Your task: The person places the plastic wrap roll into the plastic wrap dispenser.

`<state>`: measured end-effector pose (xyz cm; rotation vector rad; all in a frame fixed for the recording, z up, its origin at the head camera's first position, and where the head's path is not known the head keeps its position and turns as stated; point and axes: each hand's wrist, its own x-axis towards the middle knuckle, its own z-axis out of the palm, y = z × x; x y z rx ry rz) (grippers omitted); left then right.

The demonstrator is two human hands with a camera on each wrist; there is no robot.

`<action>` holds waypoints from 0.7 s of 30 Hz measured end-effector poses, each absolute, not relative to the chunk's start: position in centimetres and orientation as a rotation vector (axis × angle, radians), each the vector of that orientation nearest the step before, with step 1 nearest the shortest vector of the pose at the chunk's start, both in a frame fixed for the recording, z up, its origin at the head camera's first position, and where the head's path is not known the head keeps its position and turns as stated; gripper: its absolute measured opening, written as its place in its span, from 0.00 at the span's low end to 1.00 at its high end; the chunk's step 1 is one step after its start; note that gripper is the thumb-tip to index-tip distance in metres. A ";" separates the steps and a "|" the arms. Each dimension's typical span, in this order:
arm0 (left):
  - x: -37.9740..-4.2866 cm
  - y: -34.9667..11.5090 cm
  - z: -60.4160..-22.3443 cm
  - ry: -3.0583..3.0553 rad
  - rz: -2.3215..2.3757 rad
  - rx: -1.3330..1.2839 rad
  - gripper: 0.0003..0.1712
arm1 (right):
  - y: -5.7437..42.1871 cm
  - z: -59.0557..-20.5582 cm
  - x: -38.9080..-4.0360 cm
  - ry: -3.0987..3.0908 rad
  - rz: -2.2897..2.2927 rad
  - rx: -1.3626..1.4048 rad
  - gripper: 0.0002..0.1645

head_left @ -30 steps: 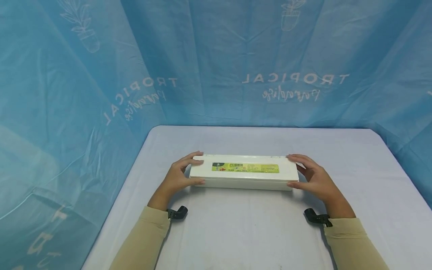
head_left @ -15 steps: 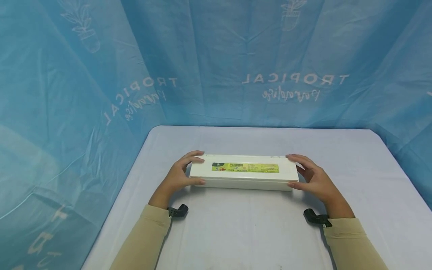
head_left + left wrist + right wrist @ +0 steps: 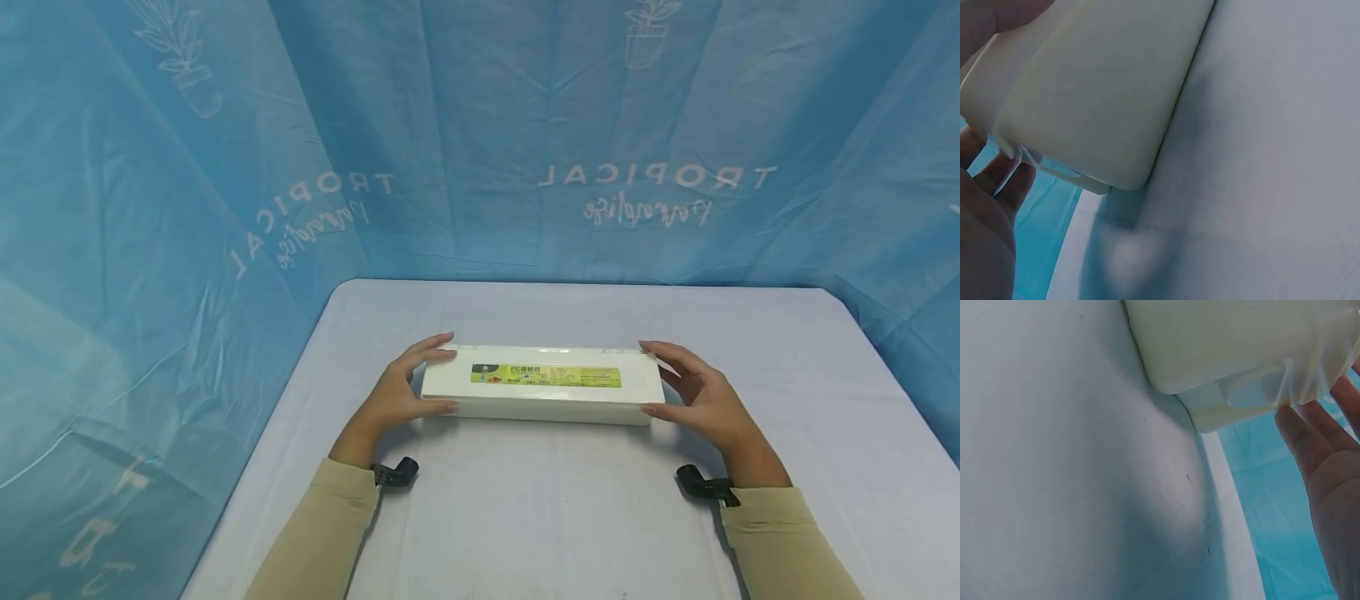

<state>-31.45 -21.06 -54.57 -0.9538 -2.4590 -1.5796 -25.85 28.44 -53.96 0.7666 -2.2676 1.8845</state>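
A long white cling film box [image 3: 551,407] with a yellow-green label [image 3: 546,376] on its lid lies across the table in the head view. At its left end my left hand [image 3: 392,395] holds it, thumb on the front side and fingers at the far edge. My right hand [image 3: 703,402] grips the right end in the same way. Close up in the left wrist view, the box's [image 3: 1094,100] front wall rests on the cloth, with fingertips touching its end. In the right wrist view, fingers [image 3: 1307,434] touch the box's [image 3: 1229,344] recessed end.
A white cloth covers the table [image 3: 555,508]. Blue printed curtains [image 3: 487,142] hang behind the table and along its left and right sides. Black wrist cameras, left [image 3: 397,473] and right [image 3: 701,483], sit by the sleeve cuffs.
Almost nothing differs. Both hands keep their hold at the two ends, and the box stays in about the same place, with only tiny shifts of the fingers.
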 end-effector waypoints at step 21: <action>-30.6 -20.6 -52.6 -2.510 -1.433 -0.976 0.42 | 28.1 -53.3 -25.4 -2.342 1.770 0.749 0.59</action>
